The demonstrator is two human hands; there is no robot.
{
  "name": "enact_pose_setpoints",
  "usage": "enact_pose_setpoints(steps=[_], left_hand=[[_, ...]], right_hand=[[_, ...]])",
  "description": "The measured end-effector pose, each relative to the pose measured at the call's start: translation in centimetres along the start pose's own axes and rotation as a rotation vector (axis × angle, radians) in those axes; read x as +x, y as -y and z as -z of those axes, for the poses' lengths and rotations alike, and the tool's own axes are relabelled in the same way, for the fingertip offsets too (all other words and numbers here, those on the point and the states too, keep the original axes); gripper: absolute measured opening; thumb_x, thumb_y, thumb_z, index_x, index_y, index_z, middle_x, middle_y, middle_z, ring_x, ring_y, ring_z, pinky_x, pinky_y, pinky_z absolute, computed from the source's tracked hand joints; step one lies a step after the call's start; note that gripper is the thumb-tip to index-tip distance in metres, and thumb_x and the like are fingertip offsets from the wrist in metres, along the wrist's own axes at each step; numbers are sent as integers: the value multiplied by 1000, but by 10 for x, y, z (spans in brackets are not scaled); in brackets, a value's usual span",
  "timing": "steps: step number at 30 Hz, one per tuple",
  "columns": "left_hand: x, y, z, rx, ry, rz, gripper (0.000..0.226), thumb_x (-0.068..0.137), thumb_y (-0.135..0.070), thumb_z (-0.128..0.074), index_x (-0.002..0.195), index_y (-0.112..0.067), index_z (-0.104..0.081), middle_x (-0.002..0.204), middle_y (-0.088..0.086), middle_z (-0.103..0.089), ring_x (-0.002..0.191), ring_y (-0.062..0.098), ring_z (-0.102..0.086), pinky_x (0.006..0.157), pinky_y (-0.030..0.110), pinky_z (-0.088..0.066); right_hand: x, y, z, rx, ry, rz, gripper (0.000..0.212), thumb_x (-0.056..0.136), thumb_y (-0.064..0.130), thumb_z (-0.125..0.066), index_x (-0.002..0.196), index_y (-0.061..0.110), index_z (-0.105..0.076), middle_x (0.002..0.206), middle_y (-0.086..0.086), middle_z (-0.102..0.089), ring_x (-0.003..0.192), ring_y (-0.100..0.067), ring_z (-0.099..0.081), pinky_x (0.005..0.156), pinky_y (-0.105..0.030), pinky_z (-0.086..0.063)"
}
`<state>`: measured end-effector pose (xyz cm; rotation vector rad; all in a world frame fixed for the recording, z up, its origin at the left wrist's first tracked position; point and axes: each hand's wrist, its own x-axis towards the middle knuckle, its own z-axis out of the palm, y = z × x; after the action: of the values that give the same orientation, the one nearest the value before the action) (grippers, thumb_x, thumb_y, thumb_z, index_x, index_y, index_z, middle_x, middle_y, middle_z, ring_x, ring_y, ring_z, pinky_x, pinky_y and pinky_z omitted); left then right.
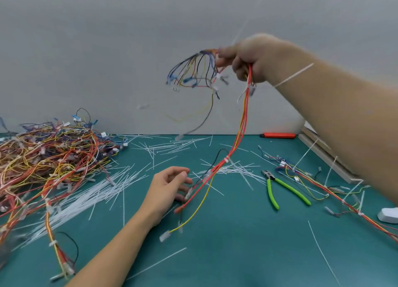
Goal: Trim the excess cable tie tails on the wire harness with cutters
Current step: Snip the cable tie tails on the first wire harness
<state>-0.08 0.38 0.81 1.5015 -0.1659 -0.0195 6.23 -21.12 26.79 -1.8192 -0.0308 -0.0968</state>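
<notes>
Item: multicoloured wire harness of red, yellow and black leads with white connectors point(241, 123), held aloft before the grey wall; upper loops motion-blurred, several connector ends indistinct, one translucent tie tail faint against the wall. Lower strands hung to the teal cutting mat point(226, 243).

Right hand point(247, 58): raised, fingers curled round the bundle's upper part; fingertips hidden behind the wires.

Left hand point(170, 187): low over the mat, fingers loosely curled and spread, tips just beside the harness's lower red strands; whether they pinched a strand could not be told.

Green-handled cutters point(280, 187): lying untouched on the mat, right of the hanging strands.

Tangled heap of further wire harnesses point(49, 157): far left, cut off by the frame edge.

Loose white cable tie offcuts point(90, 192): scattered across mid-mat.

Second harness point(323, 185): along the right side, partly hidden behind the right forearm.

Open mat: near edge, centre
</notes>
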Motion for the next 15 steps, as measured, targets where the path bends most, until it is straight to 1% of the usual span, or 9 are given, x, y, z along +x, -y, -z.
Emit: enact_pose_setpoints(steps=[1,2,3,5,6,9,11,13,15], left_hand=[[1,-3,2,-53,21,32,17,104,-20,-57,114,-13,-69,99,13,-77,79,28,-72,61,36,-59],[1,-6,4,-89,68,78,22,105,-26,-54,120,-15,-67,106,13,-77,83,28,-74,63,35,-59],[2,-9,6,-98,136,129,29,106,-34,-50,124,-16,-64,110,12,-77,87,29,-76,63,33,-59],[3,-14,10,-74,277,209,42,103,-47,-48,128,-17,-62,114,12,-76,87,29,-76,62,29,-56],[1,-15,11,-56,318,220,46,98,-49,-50,129,-16,-61,114,13,-76,84,27,-75,61,27,-54],[-2,-9,7,94,352,147,41,90,-34,-61,127,-16,-61,108,9,-78,76,21,-74,55,24,-50],[-2,-5,5,154,341,91,30,94,-18,-65,124,-16,-63,106,6,-78,74,19,-73,52,23,-49],[2,-4,6,87,279,106,24,98,-11,-64,121,-15,-66,101,8,-78,71,20,-72,51,25,-52],[6,-3,9,-4,194,130,20,97,-13,-67,117,-13,-70,91,6,-77,69,21,-71,51,26,-54]], right_hand=[[7,-15,-12,10,-14,-62,21,106,18,-59,86,11,-60,72,-2,-70,29,0,-39,31,-12,-28],[12,-22,-18,-35,53,-74,20,106,17,-59,87,10,-60,75,-4,-69,30,0,-40,31,-12,-28],[12,-50,-37,-69,21,-121,17,105,15,-60,90,9,-62,75,-6,-68,31,0,-41,31,-13,-28],[7,-113,-66,-88,-36,-130,11,104,15,-63,106,4,-65,79,-10,-68,36,-5,-46,31,-15,-27],[6,-140,-77,-74,-36,-124,17,103,14,-63,115,2,-65,84,-13,-69,40,-9,-49,31,-16,-27],[6,-186,-93,-11,-56,-150,28,102,9,-63,129,3,-62,92,-14,-69,53,-18,-54,39,-19,-38],[12,-196,-94,4,-32,-197,33,103,8,-60,136,8,-57,96,-12,-67,65,-22,-62,53,-28,-49],[13,-190,-83,-143,48,-167,36,104,20,-60,139,13,-55,101,-10,-68,76,-25,-66,59,-35,-52],[16,-178,-64,-429,99,-82,42,104,32,-59,144,22,-52,103,-6,-69,76,-25,-63,57,-34,-51]])
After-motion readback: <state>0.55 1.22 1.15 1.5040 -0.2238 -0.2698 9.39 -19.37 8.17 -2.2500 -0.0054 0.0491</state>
